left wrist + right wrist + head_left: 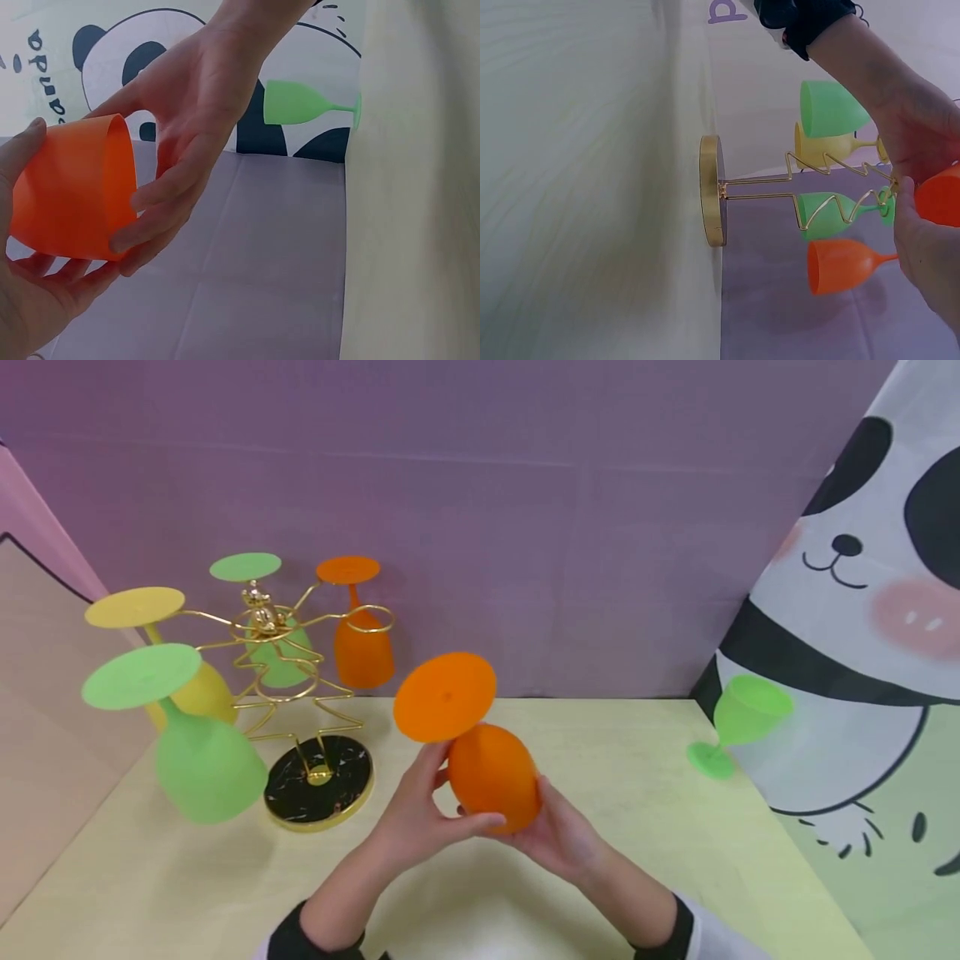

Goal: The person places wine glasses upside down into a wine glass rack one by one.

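An orange plastic goblet (495,777) is held upside down above the table, its round foot (446,697) uppermost and tilted toward the left. My left hand (420,818) grips it from the left, thumb across the near side of the bowl and fingers behind. From the right, my right hand (558,839) holds the bowl near its rim; the left wrist view shows its fingers (161,225) at the open mouth. Left of the hands stands a gold wire goblet rack (277,631) on a round black base (318,781).
Upside down on the rack hang a near green goblet (206,760), a yellow goblet (202,693), a rear green goblet (281,656) and another orange goblet (363,647). An empty rack loop (372,619) points right. A green goblet (750,710) stands upright at the table's right edge.
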{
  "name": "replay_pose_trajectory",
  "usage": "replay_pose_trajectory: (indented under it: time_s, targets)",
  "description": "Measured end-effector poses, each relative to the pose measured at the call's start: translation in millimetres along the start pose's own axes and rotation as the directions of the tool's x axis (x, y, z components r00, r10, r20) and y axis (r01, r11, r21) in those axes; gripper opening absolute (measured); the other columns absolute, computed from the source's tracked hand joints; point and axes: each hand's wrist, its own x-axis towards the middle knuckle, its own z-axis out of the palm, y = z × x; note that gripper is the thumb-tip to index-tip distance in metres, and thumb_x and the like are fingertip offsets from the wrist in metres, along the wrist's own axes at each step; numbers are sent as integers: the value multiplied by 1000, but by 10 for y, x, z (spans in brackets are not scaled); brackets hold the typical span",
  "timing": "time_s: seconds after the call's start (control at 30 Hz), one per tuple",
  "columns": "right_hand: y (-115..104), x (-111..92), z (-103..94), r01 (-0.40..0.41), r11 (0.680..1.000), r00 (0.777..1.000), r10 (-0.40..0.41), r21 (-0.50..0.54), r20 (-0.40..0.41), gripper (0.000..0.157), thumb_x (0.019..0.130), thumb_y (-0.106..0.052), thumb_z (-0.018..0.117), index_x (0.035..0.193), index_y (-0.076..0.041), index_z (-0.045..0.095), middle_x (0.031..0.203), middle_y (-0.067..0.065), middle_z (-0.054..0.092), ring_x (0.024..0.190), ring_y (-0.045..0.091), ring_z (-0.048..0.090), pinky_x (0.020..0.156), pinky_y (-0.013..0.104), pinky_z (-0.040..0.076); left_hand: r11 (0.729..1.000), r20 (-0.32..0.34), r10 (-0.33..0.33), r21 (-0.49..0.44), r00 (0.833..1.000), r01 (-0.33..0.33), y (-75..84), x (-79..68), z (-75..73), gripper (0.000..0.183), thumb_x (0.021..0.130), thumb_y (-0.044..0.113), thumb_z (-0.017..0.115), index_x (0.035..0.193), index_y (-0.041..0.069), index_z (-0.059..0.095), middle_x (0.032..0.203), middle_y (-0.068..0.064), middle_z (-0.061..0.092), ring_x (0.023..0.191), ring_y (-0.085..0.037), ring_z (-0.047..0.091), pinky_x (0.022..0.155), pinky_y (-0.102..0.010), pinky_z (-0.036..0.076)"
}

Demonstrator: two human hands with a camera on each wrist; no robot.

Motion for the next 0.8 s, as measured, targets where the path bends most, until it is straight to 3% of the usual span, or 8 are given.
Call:
replay_pose_trajectory:
  time_s: [0.27,0.53,0.8]
  targets:
    - [-30,9,4,-3,997,1000,1,-74,-28,49,99,-40,27,143,-19,19,139,5,35,126,26,35,103,43,36,996,-9,-9,84,1000,10,50,-43,-104,79,70,37,78,135,30,34,131,5,44,116,-14,42,92,-44,46]
    - [-118,20,-23,-49,990,991,33,-130,-126,60,97,-45,34,146,-19,10,140,8,35,125,29,37,103,42,37,982,-69,-23,184,997,36,47,-93,-220,77,67,41,78,131,28,38,126,4,48,111,-14,45,87,-41,48]
    - [-248,8,-96,-8,973,986,-30,-229,-162,52,100,-37,24,146,-18,9,147,23,19,129,39,27,103,45,35,961,-138,-57,260,989,92,37,-155,-370,78,66,45,77,132,27,38,124,2,47,109,-14,46,87,-42,48]
